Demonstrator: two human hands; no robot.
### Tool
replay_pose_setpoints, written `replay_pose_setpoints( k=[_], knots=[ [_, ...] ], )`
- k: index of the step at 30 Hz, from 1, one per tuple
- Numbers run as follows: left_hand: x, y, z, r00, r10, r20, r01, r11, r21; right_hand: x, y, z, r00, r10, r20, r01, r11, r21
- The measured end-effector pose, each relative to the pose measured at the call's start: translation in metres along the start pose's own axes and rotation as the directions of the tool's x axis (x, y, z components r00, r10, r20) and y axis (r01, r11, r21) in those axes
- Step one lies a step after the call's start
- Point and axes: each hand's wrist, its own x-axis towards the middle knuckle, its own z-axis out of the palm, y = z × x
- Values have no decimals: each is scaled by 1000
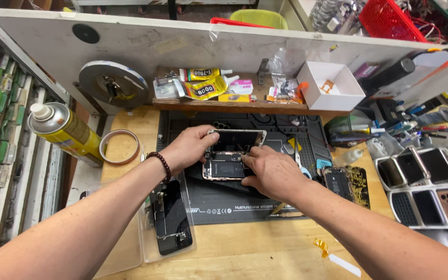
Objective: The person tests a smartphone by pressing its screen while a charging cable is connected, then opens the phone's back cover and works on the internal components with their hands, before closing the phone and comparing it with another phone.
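An opened phone (233, 153) with its insides and dark battery showing lies on a black silicone work mat (224, 205). My left hand (190, 149), with a dark bead bracelet on the wrist, grips the phone's left edge and top corner. My right hand (271, 173) rests on the phone's lower right part, fingertips pressing on the inner components near the battery. Whether the right hand holds a small tool is hidden by the fingers.
A detached black screen (169, 218) lies in a clear tray at lower left. A yellow spray can (66, 129) and tape roll (119, 147) sit at left. Glue tubes (203, 85) and a white box (330, 87) line the shelf. Phone trays (423, 189) stand right.
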Motion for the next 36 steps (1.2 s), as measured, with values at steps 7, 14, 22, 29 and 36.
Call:
replay_pose_setpoints(
  k=[7,14,22,29,36],
  knots=[
    [-5,2,-4,999,-38,4,38,999,1,-17,-9,13,971,211,-112,-181,957,227],
    [-8,4,-5,998,-61,25,60,998,34,-13,-8,14,981,189,-48,-176,964,197],
    [-3,2,-1,998,-39,45,40,999,-21,-21,-10,17,977,170,-127,-146,973,179],
    [-5,2,-1,1000,-19,24,19,1000,12,-25,-10,21,933,295,-204,-222,922,318],
    [-6,4,1,1000,-11,19,11,1000,-3,-19,-10,26,942,216,-258,-157,960,231]
  ],
)
